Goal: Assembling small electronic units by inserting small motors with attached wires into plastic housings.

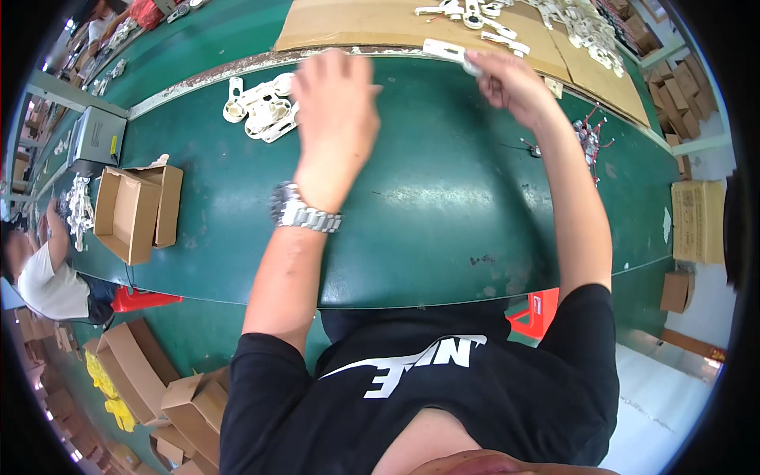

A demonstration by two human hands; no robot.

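Note:
My right hand [513, 85] is closed on one end of a long white plastic part [445, 51], which has a slot in it and a rounded end. The part is held near the far edge of the green table [427, 174]. My left hand [336, 111], with a metal watch [305, 210] on its wrist, is blurred. Its back faces up and its fingers stretch forward, with no held thing showing. Just left of that hand lies a small pile of similar white plastic parts [265, 111]; the hand partly hides the pile's right side.
Beyond the table's far edge, cardboard [348, 24] carries more white parts [475, 14]. Small parts with red wires [588, 138] lie at the right. An open carton [127, 210] and a grey metal box [97, 136] stand left. A person [55, 277] sits at far left.

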